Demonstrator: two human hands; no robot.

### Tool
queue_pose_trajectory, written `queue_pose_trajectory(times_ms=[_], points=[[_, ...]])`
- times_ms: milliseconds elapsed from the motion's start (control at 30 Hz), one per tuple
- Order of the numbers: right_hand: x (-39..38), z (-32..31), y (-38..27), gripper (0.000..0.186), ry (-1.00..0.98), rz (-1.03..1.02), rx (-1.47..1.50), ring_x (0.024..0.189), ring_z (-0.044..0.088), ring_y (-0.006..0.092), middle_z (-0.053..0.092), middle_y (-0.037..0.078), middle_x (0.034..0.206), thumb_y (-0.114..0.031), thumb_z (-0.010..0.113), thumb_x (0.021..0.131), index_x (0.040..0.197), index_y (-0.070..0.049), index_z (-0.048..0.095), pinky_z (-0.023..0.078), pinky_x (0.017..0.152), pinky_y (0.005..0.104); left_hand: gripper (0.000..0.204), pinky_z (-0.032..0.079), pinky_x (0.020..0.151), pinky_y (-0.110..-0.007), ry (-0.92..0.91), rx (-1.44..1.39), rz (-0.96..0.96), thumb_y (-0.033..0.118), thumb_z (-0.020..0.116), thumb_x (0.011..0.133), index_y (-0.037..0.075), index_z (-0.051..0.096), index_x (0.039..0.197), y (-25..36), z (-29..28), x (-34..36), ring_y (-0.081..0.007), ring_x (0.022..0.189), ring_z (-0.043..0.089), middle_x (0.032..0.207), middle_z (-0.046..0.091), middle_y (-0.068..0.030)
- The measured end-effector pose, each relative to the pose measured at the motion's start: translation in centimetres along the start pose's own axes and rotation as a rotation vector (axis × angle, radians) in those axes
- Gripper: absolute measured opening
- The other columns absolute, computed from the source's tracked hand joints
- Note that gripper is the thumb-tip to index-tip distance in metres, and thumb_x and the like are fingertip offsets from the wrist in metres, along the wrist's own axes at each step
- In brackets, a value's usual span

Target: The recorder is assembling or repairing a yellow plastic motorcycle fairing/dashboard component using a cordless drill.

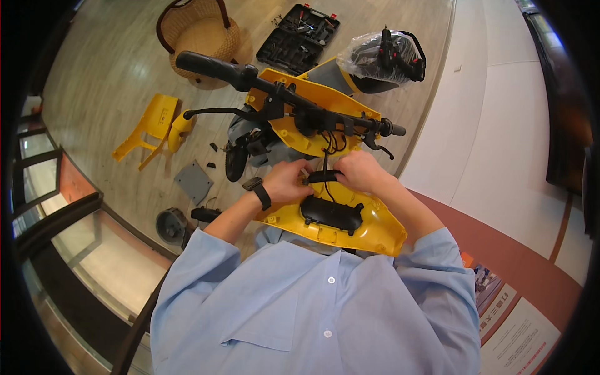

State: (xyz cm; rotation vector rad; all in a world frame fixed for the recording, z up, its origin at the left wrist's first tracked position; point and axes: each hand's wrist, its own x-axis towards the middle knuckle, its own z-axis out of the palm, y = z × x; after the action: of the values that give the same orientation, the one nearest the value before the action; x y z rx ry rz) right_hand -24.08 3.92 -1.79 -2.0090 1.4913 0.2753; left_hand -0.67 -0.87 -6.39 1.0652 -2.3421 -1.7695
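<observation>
A yellow plastic shell panel (378, 219), inner side up, lies in front of my body. On it sits a black oblong housing (331, 214) with small tabs at its edges. Just beyond that housing is a small black elongated part (323, 177). Around its right end the fingers of my right hand (364, 172) are closed. My left hand (289, 181), a black watch on its wrist, has thumb and bent fingers at the left end of the same part. A black cable (325, 156) runs down from the handlebar (294, 99) between both hands.
Ahead stands another yellow panel (337, 94) behind the handlebar. Loose yellow parts (153, 125), a grey plate (194, 182) and a round grey part (170, 225) lie to the left. Farther off are a wicker chair (203, 44), an open toolbox (297, 37) and a bagged bin (369, 56).
</observation>
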Motion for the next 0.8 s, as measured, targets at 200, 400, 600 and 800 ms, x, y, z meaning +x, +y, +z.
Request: queue_pose_trajectory(times_ms=[200,400,600,800], points=[[-0.3,-0.2,-0.7,0.02,0.03,0.027,-0.029,0.078,0.068,0.0349,0.069,0.015,0.075,-0.026,0.067,0.08,0.077,-0.007,0.073,0.055,0.071,0.0449,0.041,0.053,0.067,-0.037,0.015,0.013,0.032,0.022,0.079,0.075,0.004,0.063,0.107,0.6,-0.5,-0.5,-0.0329,0.073,0.069,0.081,0.071,-0.0174],[0.1,0.5,-1.5,0.019,0.125,0.039,-0.09,0.07,0.068,0.034,0.067,0.014,0.069,-0.026,0.067,0.078,0.075,-0.008,0.072,0.054,0.065,0.0455,0.037,0.053,0.068,-0.039,0.073,-0.027,0.076,0.018,0.078,0.079,0.004,0.061,0.108,-0.3,0.1,-0.6,-0.0348,0.079,0.07,0.087,0.072,-0.019],[0.0,0.1,-1.6,0.02,0.141,0.048,-0.126,0.069,0.068,0.0338,0.066,0.014,0.067,-0.027,0.068,0.076,0.074,-0.007,0.071,0.054,0.065,0.0441,0.037,0.054,0.07,-0.04,0.085,0.007,0.087,0.017,0.078,0.08,0.005,0.059,0.11,0.5,0.0,-0.7,-0.0369,0.083,0.07,0.088,0.072,-0.0182],[-0.4,-1.5,-1.2,0.024,0.094,0.065,0.016,0.075,0.068,0.0344,0.067,0.015,0.072,-0.032,0.07,0.078,0.077,-0.008,0.072,0.054,0.068,0.0452,0.042,0.054,0.07,-0.041,0.098,0.028,0.117,0.018,0.081,0.08,0.006,0.057,0.111,0.4,-0.1,-1.0,-0.0376,0.084,0.069,0.089,0.072,-0.0189]])
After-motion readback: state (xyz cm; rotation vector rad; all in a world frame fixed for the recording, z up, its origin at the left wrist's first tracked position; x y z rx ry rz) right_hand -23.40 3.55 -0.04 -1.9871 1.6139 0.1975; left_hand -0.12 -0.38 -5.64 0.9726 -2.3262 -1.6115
